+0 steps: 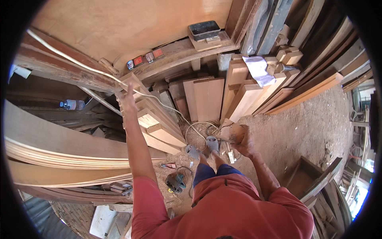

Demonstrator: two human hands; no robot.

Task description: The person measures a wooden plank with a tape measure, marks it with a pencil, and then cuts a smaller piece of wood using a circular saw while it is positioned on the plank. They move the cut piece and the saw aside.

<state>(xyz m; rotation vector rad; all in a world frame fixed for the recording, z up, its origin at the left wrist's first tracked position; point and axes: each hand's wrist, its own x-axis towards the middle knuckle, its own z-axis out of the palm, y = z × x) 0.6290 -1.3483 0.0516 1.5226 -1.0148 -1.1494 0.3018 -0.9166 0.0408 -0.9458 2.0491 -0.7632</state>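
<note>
My left arm reaches forward over upright planks (153, 119) leaning at the left. My left hand (129, 102) is at their upper ends, thumb stretched out and fingers apart; whether it presses on the wood is hard to tell. A pale cable (167, 100) runs across the planks just beside it. In front of my right side, my right hand (246, 144) is closed on a brown flat piece (232, 131) with a rounded, rough-looking edge. Its exact kind does not show. My sandalled feet stand on the dusty floor below, between the two hands.
Wide boards (209, 97) and timbers (238, 99) lean by the far bench. A black tray (204, 30) and small boxes (145, 58) sit up there. Curved sheets (67, 139) are stacked at left. A corded power tool (175, 182) and pliers (168, 165) lie near my feet.
</note>
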